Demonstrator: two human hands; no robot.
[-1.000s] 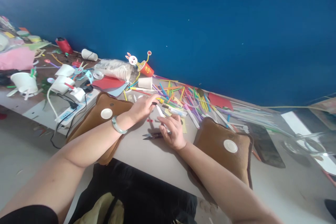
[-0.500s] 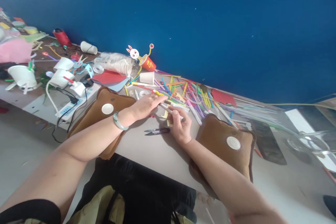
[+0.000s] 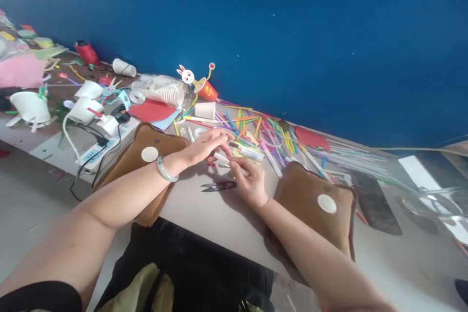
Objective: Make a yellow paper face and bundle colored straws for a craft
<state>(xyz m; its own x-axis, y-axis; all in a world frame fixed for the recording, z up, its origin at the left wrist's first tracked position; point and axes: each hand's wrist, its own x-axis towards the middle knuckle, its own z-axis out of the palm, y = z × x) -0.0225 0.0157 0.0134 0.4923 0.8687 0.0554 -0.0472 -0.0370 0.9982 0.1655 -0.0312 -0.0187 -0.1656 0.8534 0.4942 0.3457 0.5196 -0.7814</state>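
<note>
My right hand (image 3: 249, 178) is closed on a slim white marker (image 3: 221, 158), whose far end points up and left. Just beyond that end is my left hand (image 3: 208, 147), its fingers stretched out over the marker; whether they touch it I cannot make out. A pale bangle circles my left wrist. Below the two hands lie black thread snips (image 3: 218, 186) on the table, with small red pieces (image 3: 211, 164) above them. A pale tube-shaped thing (image 3: 252, 153) rests behind my right hand.
Brown cushions (image 3: 149, 154) (image 3: 323, 204) lie under or beside my forearms. Coloured straws (image 3: 252, 124) are heaped behind my hands. A white paper cup (image 3: 205, 110), a red cup (image 3: 206, 89), bagged cups (image 3: 164, 91) and a power strip (image 3: 106, 144) are farther left.
The marker's far end has swung down and left, coming out from under my left fingers. My left fingers have bent slightly; my right hand still grips the marker.
</note>
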